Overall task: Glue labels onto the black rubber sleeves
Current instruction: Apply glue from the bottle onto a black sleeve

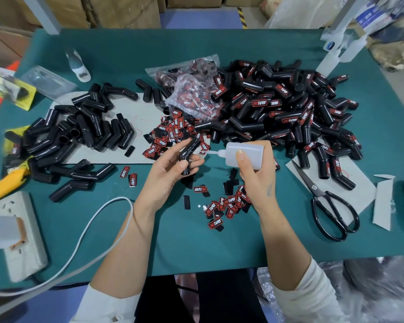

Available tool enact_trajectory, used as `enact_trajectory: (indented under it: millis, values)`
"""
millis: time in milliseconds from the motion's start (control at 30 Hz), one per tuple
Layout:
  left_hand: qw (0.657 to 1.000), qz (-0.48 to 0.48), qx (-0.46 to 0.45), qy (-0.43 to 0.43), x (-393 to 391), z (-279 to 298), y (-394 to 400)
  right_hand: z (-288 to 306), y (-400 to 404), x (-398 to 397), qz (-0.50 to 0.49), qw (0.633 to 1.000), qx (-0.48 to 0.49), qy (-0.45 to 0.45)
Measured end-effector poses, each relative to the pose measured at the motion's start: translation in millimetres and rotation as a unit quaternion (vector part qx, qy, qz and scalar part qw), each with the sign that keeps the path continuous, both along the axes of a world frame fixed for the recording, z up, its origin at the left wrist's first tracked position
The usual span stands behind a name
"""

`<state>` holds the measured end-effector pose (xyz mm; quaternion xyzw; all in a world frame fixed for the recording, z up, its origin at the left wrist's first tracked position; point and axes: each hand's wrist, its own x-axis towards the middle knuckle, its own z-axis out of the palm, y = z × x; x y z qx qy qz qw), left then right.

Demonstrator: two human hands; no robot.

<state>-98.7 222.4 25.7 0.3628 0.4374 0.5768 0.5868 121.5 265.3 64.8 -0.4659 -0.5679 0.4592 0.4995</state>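
My left hand (170,169) grips a bent black rubber sleeve (189,153) above the middle of the green table. My right hand (254,169) holds a small white glue bottle (243,153) on its side, nozzle pointing left at the sleeve's upper part. Unlabelled sleeves (79,131) lie in a pile at the left. Labelled sleeves (289,108) form a large heap at the right. Loose red-and-black labels (226,206) lie below my hands, and more labels (170,134) are spread behind them beside a clear bag (191,94) of labels.
Black scissors (329,206) lie on grey card at the right. A power strip (19,234) with a white cable (84,234) sits at the front left, next to a yellow knife (2,185). Another bottle (78,66) stands at the back left.
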Motion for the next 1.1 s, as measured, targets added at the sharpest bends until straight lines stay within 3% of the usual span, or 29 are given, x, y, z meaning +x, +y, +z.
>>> enact_trajectory:
  millis: [1100]
  values:
    - [1.000, 0.004, -0.004, 0.000, -0.6, 0.1, -0.9, 0.8, -1.5, 0.2, 0.011, 1.000, -0.002, 0.002]
